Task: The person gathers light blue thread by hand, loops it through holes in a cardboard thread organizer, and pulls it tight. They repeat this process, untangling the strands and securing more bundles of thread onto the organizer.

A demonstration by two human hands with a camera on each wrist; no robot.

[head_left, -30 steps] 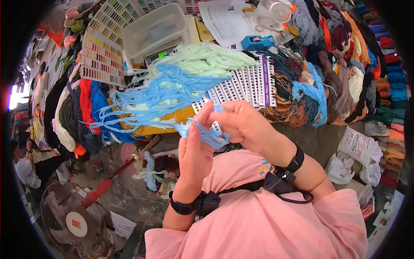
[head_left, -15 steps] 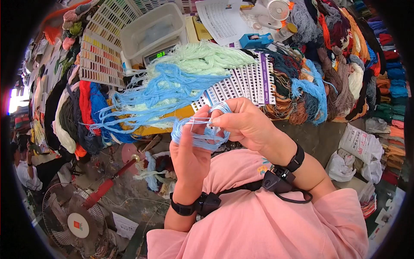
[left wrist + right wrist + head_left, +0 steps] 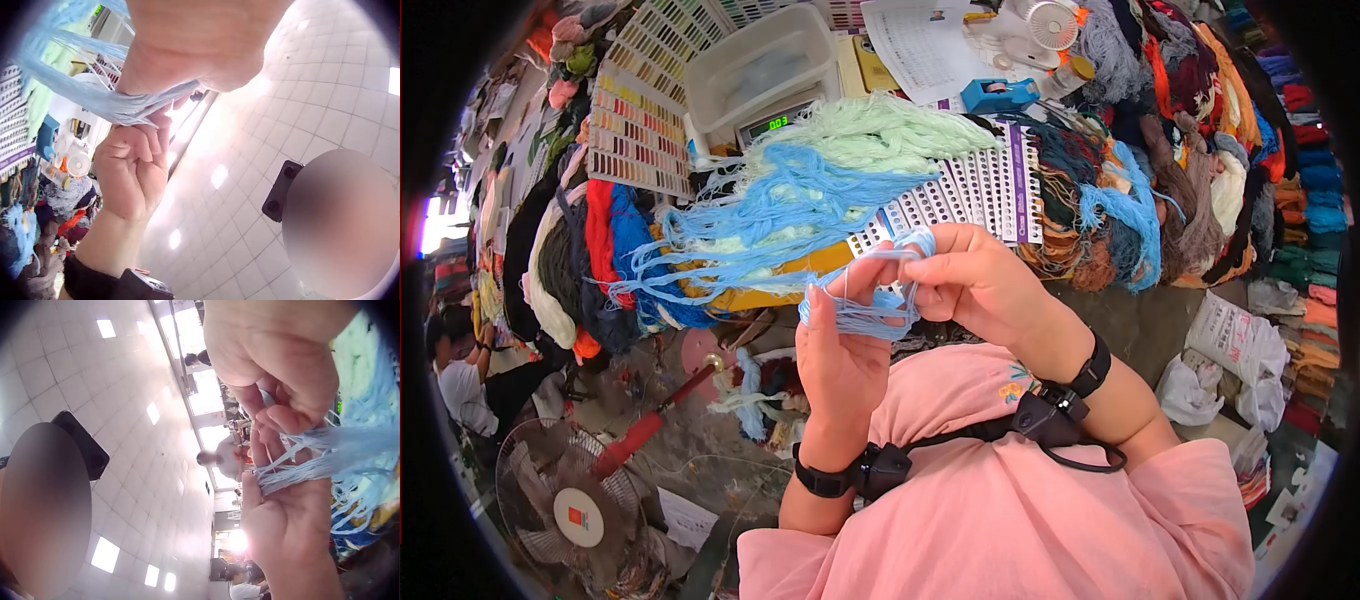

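Observation:
A small skein of light blue thread (image 3: 862, 318) is looped between my two hands, in front of my chest. My left hand (image 3: 840, 372), thumb up, holds the lower part of it. In the right wrist view its strands (image 3: 300, 469) cross the left fingers and palm. The upper end of the loop is pinched between thumb and fingers of my right hand (image 3: 983, 285); the pinch itself is partly hidden behind the fingers. A larger light blue thread bundle (image 3: 790, 205) lies on the table just beyond, over pale green thread (image 3: 880, 130).
White cards with punched holes (image 3: 970, 195) fan out beside the bundles. Behind stand a scale (image 3: 775, 124) with a clear plastic tub (image 3: 760, 70), colour charts (image 3: 638, 135), a blue tape dispenser (image 3: 998, 95) and a small fan (image 3: 1050, 25). Coloured yarns (image 3: 1190, 190) hang over the table's edge.
My hands were close together over the bunched thread a second ago. The loop then spread out, with fine strands stretched between the fingers. The right hand now pinches its upper end.

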